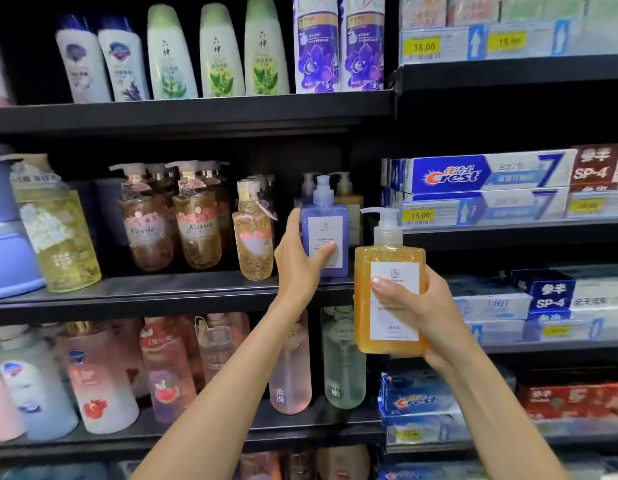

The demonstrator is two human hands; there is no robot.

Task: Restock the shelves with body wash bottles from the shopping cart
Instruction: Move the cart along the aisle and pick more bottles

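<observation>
My left hand (299,261) grips a lavender-blue square pump bottle (326,216) at the right end of the middle shelf (169,296), thumb across its white label. The bottle stands upright at the shelf's front edge. My right hand (416,306) holds an orange square pump bottle (387,265) upright in the air, in front of and below the shelf's right end. Behind the blue bottle stand two more pump bottles of the same shape (347,195), partly hidden. The shopping cart is out of view.
Amber Kustie pump bottles (196,223) and a yellow bottle (58,237) fill the middle shelf to the left. White and purple bottles line the top shelf (196,112). Pink and green bottles stand on the lower shelf. Toothpaste boxes (474,178) fill the right-hand shelving.
</observation>
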